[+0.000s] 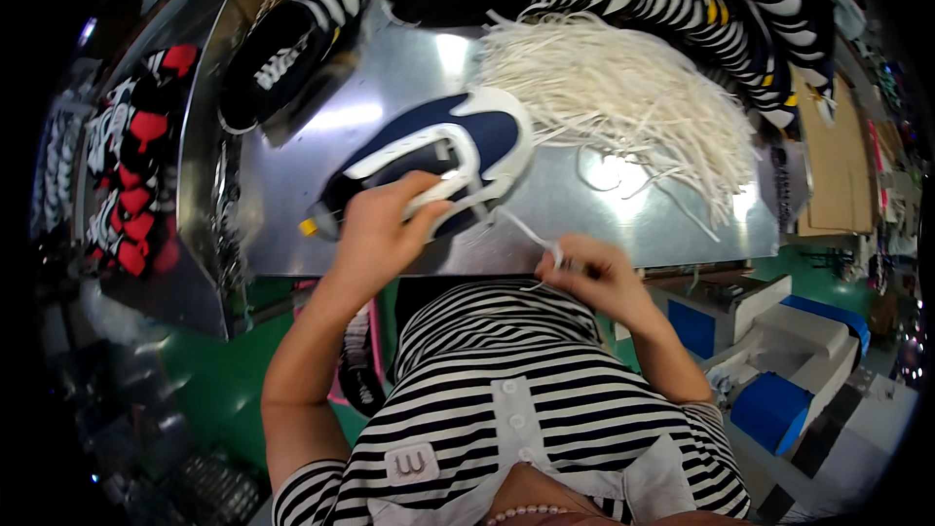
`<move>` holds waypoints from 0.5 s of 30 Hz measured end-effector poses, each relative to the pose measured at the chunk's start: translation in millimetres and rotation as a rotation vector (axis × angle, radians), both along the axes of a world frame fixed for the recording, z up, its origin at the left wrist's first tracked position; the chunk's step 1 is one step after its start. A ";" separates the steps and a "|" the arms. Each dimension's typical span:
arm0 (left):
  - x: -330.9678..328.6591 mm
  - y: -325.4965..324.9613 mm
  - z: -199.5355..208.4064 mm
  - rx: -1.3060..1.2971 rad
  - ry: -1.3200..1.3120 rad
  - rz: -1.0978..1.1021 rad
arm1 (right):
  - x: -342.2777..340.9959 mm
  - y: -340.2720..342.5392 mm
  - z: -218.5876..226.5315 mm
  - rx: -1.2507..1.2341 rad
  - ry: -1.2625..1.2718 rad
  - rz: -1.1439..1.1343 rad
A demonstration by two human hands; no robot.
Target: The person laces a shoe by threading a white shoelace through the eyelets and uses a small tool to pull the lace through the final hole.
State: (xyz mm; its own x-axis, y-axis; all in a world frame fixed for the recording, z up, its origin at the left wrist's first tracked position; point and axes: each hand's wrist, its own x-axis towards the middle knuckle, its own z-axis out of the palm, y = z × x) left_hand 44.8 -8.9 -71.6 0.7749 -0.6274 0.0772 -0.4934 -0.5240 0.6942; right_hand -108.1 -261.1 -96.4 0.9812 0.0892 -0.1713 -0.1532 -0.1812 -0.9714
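A navy and white shoe upper [494,139] lies at an angle on the metal table, its white eyelet edging around a dark opening. My left hand [383,234] grips the near side of that upper, with fingers reaching over the edging. From the upper's near side a white shoelace [526,230] runs to my right hand [592,278], whose fingers are pinched on it near the table's front edge. How the lace passes through the eyelets is too blurred to tell.
A big heap of white laces [614,88] covers the table's back right. Behind it curve long rows of stacked shoe uppers [672,0]. A dark upper laced in white [282,63] lies at the back left. Red and black pieces [136,166] sit beyond the metal side panel [209,107].
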 end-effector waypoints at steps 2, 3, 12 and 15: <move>-0.2 -2.9 -26.1 0.161 -0.017 -0.076 | 29.1 15.5 5.8 0.099 0.093 -0.163; 1.2 -3.6 -22.9 0.176 0.015 -0.092 | 45.3 20.5 2.1 0.101 0.035 -0.176; 4.1 -23.1 10.9 0.346 -0.085 -0.083 | 122.0 44.3 -21.8 -0.068 -0.349 -0.192; 12.5 -34.1 -3.2 0.331 -0.095 -0.047 | 131.6 44.9 -32.9 -0.058 -0.362 -0.186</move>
